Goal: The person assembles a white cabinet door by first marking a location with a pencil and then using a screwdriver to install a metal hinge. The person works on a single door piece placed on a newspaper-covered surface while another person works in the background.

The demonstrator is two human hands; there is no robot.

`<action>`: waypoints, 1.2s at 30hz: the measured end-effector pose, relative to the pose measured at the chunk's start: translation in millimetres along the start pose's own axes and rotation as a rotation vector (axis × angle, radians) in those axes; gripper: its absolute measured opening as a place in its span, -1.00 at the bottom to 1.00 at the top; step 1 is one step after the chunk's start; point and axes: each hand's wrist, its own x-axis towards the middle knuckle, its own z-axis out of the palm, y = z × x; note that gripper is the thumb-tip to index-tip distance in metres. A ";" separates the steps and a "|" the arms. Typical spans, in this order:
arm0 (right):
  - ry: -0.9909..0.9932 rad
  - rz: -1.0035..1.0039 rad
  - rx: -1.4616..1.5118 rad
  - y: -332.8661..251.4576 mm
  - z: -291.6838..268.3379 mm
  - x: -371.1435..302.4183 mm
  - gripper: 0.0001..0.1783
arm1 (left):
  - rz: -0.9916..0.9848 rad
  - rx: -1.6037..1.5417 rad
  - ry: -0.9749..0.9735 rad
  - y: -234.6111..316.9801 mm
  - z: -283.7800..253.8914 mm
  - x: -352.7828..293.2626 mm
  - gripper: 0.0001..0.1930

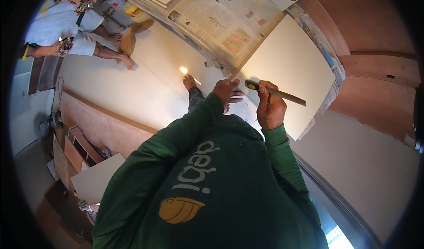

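Observation:
My right hand (270,108) grips a flat metal file (282,95) with a yellow-and-black handle, laid across a cream laminate board (293,68). My left hand (225,90) holds the board's near corner edge. The board leans at a slant over newspaper-covered panels (221,15). My bare foot (190,82) and green sleeves show below.
Another person (66,24) in a white shirt crouches at the upper left by a yellow can (132,11). Plywood panels and a cut board (95,178) lie at the lower left. A reddish plywood wall (375,41) curves along the right.

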 end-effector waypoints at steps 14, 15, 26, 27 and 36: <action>0.010 -0.019 -0.051 1.7 3.8 1.3 -0.82 | -0.037 -0.017 -0.033 8.7 -2.9 3.9 -0.64; 0.012 0.017 -0.013 2.5 8.6 0.5 -0.83 | -0.045 -0.011 -0.032 9.5 -2.6 4.7 -0.64; -0.019 0.009 -0.044 1.3 1.4 2.9 -0.83 | -0.135 -0.091 -0.038 12.7 -9.4 17.2 -0.68; -0.022 0.006 -0.031 -4.6 -0.9 5.5 -0.83 | -0.131 -0.096 -0.032 14.0 -7.4 15.2 -0.68; 0.042 0.045 0.012 -10.1 -0.8 5.3 -0.85 | -0.072 -0.133 -0.039 5.7 -4.3 10.2 -0.70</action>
